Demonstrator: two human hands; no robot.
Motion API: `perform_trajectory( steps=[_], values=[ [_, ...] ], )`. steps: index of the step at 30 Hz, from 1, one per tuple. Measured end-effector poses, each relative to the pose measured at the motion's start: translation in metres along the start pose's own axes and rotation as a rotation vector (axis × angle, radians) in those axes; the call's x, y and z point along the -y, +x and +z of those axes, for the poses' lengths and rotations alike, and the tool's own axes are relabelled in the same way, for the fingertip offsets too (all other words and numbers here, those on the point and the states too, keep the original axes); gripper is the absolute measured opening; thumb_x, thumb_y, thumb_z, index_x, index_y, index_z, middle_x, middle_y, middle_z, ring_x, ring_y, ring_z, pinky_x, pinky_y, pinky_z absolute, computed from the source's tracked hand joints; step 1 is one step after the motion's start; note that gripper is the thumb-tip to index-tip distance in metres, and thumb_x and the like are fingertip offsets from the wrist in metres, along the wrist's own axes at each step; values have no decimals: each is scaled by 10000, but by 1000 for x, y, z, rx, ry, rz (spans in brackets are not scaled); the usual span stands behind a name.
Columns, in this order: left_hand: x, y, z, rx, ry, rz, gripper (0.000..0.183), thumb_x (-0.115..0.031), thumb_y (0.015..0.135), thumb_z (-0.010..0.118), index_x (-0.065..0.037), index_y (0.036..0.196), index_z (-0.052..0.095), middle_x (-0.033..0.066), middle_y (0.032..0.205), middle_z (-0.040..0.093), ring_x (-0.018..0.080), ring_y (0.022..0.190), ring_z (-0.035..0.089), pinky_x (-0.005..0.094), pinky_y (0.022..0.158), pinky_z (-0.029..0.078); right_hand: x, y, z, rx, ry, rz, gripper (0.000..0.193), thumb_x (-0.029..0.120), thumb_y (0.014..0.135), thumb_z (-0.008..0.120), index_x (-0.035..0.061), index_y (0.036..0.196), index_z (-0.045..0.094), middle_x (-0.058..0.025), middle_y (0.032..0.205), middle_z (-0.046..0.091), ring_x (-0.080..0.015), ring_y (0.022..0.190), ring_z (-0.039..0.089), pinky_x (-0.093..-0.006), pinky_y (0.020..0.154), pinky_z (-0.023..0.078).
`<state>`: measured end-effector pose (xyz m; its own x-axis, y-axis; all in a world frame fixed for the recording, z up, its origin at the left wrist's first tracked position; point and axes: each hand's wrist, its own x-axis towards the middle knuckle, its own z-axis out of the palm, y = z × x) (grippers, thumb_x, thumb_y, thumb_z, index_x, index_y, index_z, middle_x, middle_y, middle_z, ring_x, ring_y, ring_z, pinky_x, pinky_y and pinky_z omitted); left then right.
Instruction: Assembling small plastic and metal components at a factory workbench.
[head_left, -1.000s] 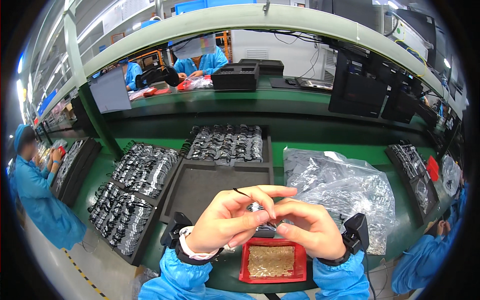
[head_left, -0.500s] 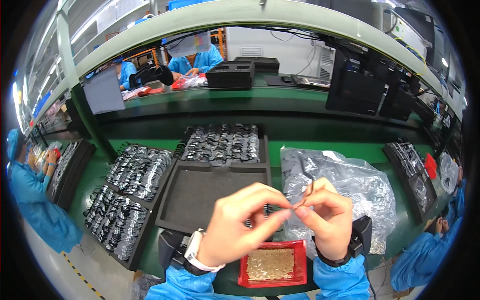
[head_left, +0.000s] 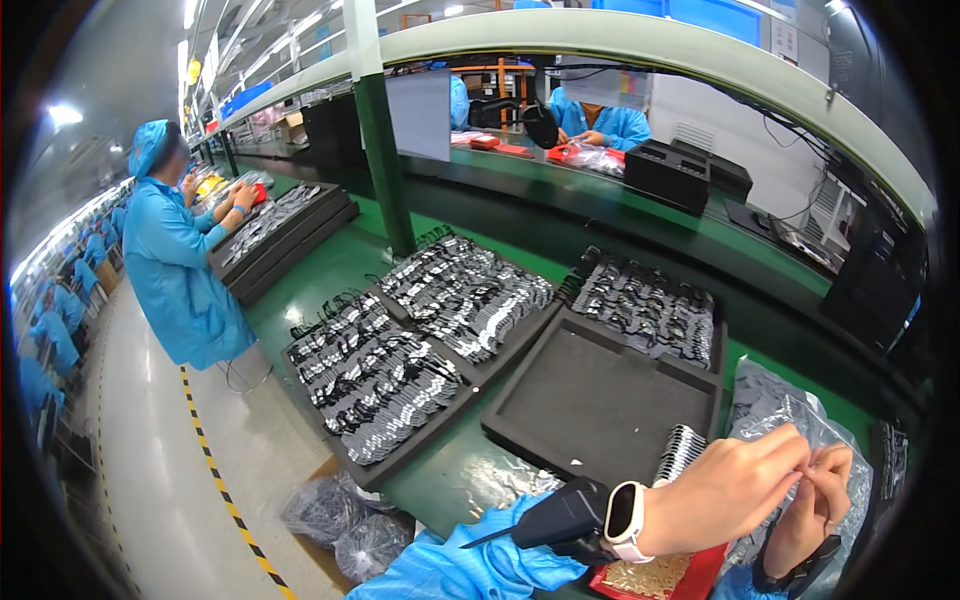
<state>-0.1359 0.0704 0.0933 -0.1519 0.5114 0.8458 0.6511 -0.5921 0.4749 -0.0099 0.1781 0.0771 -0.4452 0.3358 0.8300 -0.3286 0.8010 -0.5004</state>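
Observation:
My left hand (head_left: 725, 492) and my right hand (head_left: 812, 500) meet at the fingertips at the lower right, both closed in a pinch. Whatever lies between the fingers is hidden or too small to name. Below my left wrist is a red bin (head_left: 712, 566) holding small gold-tan pieces (head_left: 645, 577), partly covered by my forearm. Behind the hands lies a clear plastic bag (head_left: 765, 400). Just beyond my left hand, a row of silver-and-black parts (head_left: 682, 452) stands in the near corner of a black foam tray (head_left: 610, 395).
More black trays packed with silver-and-black parts (head_left: 470, 295) cover the bench to the left. A green post (head_left: 385, 165) rises behind them. A co-worker in blue (head_left: 180, 250) stands at the far left; another person (head_left: 600, 122) sits across. A box of bagged plastic (head_left: 350, 525) stands on the floor.
The view has swung left, so the bench and my hands appear farther right. The dark bent strip seen at my right hand earlier no longer shows. My hands remain pinched together.

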Motion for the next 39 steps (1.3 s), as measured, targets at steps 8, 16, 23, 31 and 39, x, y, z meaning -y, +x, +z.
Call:
perform_trajectory(
  steps=[8, 16, 23, 31, 39],
  values=[
    [-1, -3, -3, -28, 38, 74, 147, 10, 714, 538, 51, 827, 454, 149, 781, 456, 293, 568, 549, 341, 483, 443, -5, -2, 0, 67, 13, -79, 106, 69, 828, 517, 51, 930, 537, -51, 829, 378, -170, 805, 374, -279, 728, 325],
    [3, 2, -11, -75, 512, 388, 217, -81, 678, 561, 53, 846, 537, 132, 844, 543, 200, 674, 573, 278, 513, 454, -11, -3, -29, -17, 505, 507, 292, 267, 927, 348, 30, 897, 516, -25, 851, 475, -115, 789, 451, -254, 752, 342],
    [4, -5, -3, 123, 547, 436, 277, -150, 681, 551, 58, 864, 563, 135, 846, 569, 198, 730, 551, 251, 531, 426, -13, -11, -21, 190, 377, 534, 165, 204, 918, 395, 51, 917, 457, -32, 823, 484, -97, 763, 468, -243, 687, 388],
    [-2, -5, -3, 31, 603, 503, 270, -141, 681, 538, 66, 852, 561, 143, 853, 564, 188, 728, 538, 241, 528, 417, -9, -9, -17, 20, 957, 860, 80, 92, 874, 407, 50, 926, 451, -40, 837, 490, -93, 763, 493, -242, 661, 410],
    [2, -5, -3, 47, 575, 500, 263, -146, 673, 535, 57, 837, 558, 122, 811, 550, 180, 704, 528, 246, 524, 409, -11, -2, -16, 158, 617, 744, 121, 71, 806, 554, 73, 759, 443, -7, 668, 507, -68, 599, 483, -223, 529, 391]
  ],
)
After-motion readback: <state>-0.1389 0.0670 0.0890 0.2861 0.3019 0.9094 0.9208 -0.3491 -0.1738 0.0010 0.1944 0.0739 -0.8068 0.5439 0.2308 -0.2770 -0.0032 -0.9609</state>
